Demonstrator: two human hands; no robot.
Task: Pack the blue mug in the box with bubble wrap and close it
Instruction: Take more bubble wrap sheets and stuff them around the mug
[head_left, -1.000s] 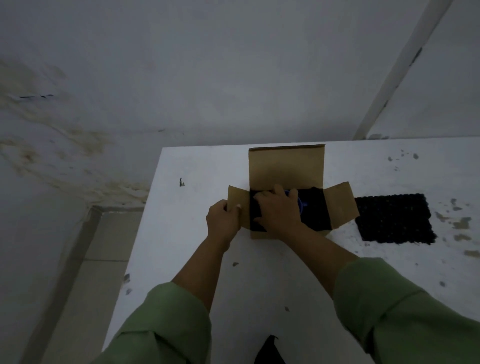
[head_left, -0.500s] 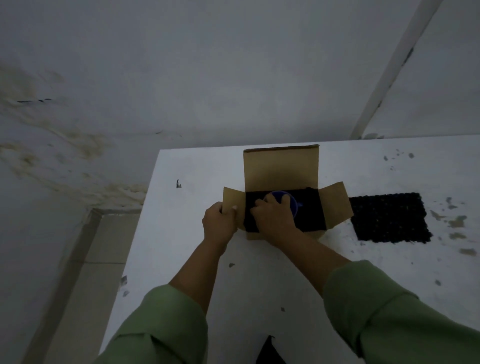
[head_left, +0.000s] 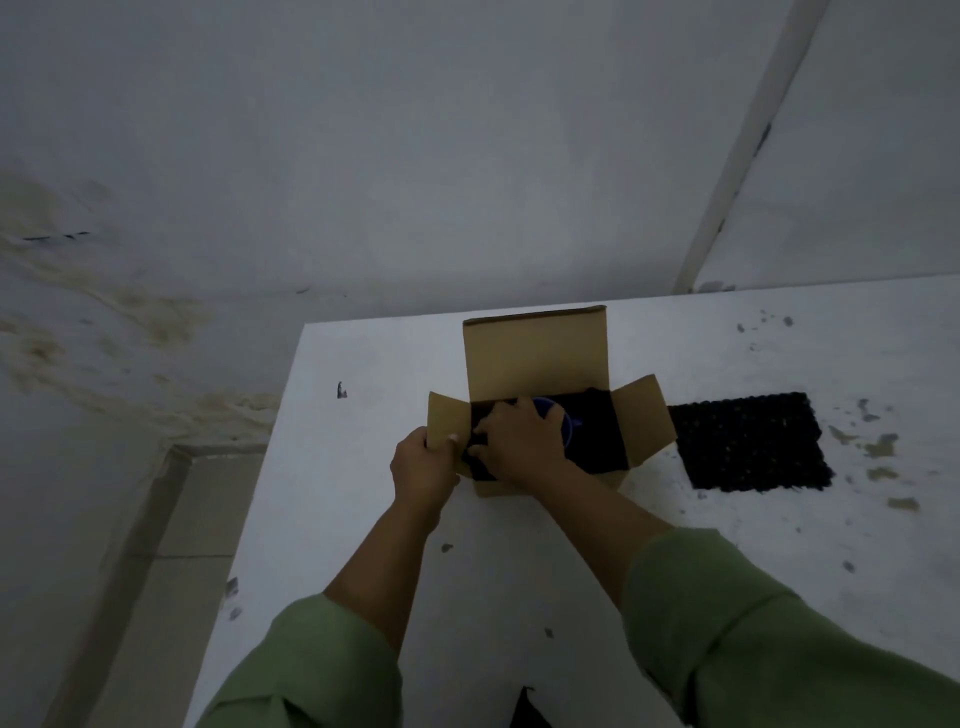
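An open brown cardboard box (head_left: 537, 353) stands on the white table, its back flap upright and its side flaps spread. Black bubble wrap (head_left: 597, 436) lines the inside. The blue mug (head_left: 563, 418) sits in the box, only part of its rim and handle showing past my fingers. My right hand (head_left: 517, 441) reaches into the left part of the box, fingers curled on the black wrap beside the mug. My left hand (head_left: 423, 465) pinches the box's left flap (head_left: 447, 421) between thumb and fingers.
A second sheet of black bubble wrap (head_left: 748, 441) lies flat on the table right of the box. The table's (head_left: 363, 519) left edge drops to a tiled floor. A wall runs close behind. A dark object (head_left: 524, 709) pokes in at the bottom edge.
My right hand has shifted left inside the box, baring the mug's blue rim and handle. My left hand keeps its grip on the left flap.
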